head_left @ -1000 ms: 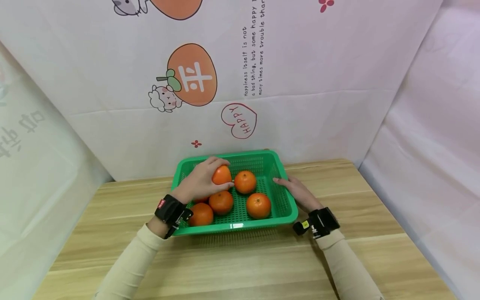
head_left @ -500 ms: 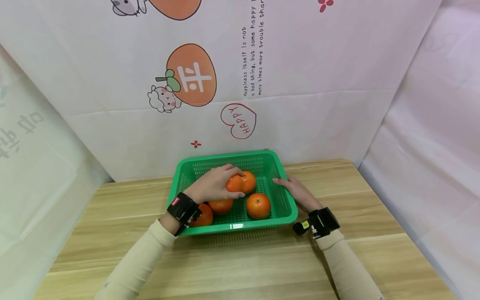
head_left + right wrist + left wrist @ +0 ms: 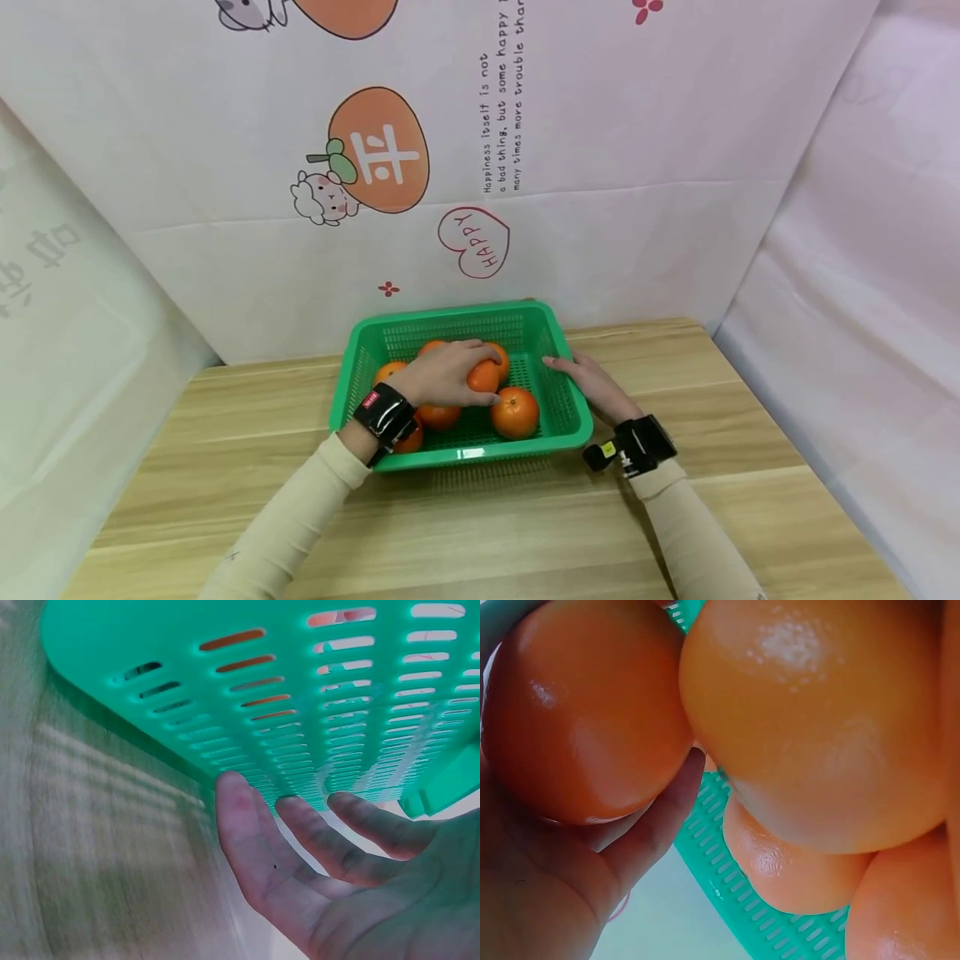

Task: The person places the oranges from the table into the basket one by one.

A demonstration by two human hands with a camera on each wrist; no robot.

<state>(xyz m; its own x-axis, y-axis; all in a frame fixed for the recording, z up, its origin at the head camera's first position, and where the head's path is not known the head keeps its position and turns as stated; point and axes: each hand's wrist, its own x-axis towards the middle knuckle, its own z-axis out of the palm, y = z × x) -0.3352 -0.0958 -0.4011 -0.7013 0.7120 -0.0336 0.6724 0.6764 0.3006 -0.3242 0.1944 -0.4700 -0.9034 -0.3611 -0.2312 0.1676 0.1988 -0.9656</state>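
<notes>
A green plastic basket (image 3: 423,458) with slotted walls stands on the table, with several oranges inside. My left hand (image 3: 442,375) reaches over it and grips one orange (image 3: 482,377) between thumb and fingers. In the left wrist view the held orange (image 3: 592,712) lies against the palm, close beside another large orange (image 3: 810,727). Just in front of the held fruit sits an orange (image 3: 515,413), and one more (image 3: 498,360) shows behind it. My right hand (image 3: 600,392) holds the basket's right side, thumb over the rim. Its fingers (image 3: 240,814) press on the slotted wall outside.
The wooden table (image 3: 480,533) extends in front of the basket and to both sides. A white printed cloth (image 3: 600,250) hangs right behind the table's back edge. More white cloth (image 3: 847,333) drapes at the right.
My left hand has carried its orange rightward and slightly toward me, uncovering oranges at the basket's left and back. My right hand stays at the basket's right side.
</notes>
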